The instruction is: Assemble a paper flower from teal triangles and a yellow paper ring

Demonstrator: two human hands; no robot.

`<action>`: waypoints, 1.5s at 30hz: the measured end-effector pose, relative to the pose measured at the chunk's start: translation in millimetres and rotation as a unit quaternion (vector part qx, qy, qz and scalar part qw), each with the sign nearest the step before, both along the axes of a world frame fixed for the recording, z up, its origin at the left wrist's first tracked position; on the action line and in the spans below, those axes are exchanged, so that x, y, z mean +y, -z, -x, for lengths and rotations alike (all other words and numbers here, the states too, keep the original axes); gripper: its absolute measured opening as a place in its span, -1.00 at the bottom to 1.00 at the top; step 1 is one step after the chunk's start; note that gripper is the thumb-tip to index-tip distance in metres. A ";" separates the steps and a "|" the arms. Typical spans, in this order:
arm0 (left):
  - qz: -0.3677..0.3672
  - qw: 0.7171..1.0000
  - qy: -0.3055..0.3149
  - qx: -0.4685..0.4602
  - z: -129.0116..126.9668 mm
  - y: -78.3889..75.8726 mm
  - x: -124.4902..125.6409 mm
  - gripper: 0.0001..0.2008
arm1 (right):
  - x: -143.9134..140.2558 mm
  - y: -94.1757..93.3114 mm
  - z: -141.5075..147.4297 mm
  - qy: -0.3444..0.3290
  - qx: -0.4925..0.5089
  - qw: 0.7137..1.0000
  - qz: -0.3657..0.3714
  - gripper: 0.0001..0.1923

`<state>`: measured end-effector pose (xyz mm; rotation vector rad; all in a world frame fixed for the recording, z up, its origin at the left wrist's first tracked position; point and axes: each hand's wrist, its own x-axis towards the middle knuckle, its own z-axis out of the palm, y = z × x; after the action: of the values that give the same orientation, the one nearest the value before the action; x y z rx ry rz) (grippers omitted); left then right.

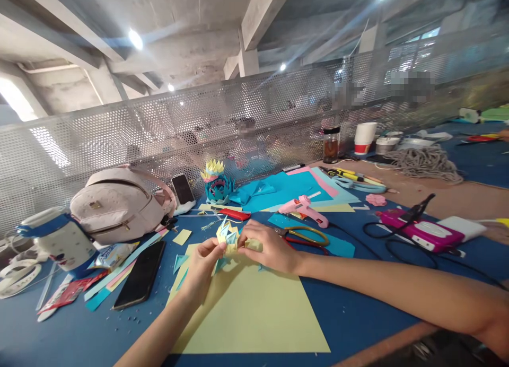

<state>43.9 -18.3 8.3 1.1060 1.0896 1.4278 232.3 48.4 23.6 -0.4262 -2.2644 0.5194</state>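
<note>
Between my two hands is a small paper crown-like ring (228,234) with pointed yellow and light-blue tips. My left hand (205,262) pinches its left side, thumb toward me. On its right side the fingers of my right hand (267,246) are closed, partly hiding it. Below lies a large pale-yellow paper sheet (254,319), with several folded light-blue paper triangles (180,263) near its far left edge. Scissors (306,237) with yellow-and-red handles rest right of my right hand. A red-handled cutter (235,214) lies just beyond the ring.
A pink glue gun (303,209) and blue paper (290,189) lie farther back, beside a blue-and-yellow paper flower (218,184). On the left are a black phone (140,274), a backpack (119,202) and a cup (63,245). A magenta power strip (421,230) with cords sits right.
</note>
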 end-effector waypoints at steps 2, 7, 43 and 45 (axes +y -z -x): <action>0.000 1.000 0.008 -0.009 -0.5 -0.8 -0.4 -0.73 | 0.0 -0.2 -0.2 -0.001 0.003 1.000 0.002 -0.94; -0.023 1.000 -0.009 0.006 -1.7 -1.9 -0.4 -0.72 | 1.1 1.1 0.3 0.002 0.009 1.000 0.004 -0.94; -0.048 0.995 -0.006 0.092 0.8 5.0 0.0 -0.75 | 0.5 2.0 0.4 -0.003 0.008 1.000 -0.011 -0.94; -0.045 0.993 -0.001 0.111 0.1 5.4 0.1 -0.72 | 0.9 1.9 0.8 0.001 0.013 1.000 -0.007 -0.94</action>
<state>43.8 -18.2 2.8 1.3549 1.1903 1.3905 231.5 49.3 21.7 -0.4128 -2.2421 0.5058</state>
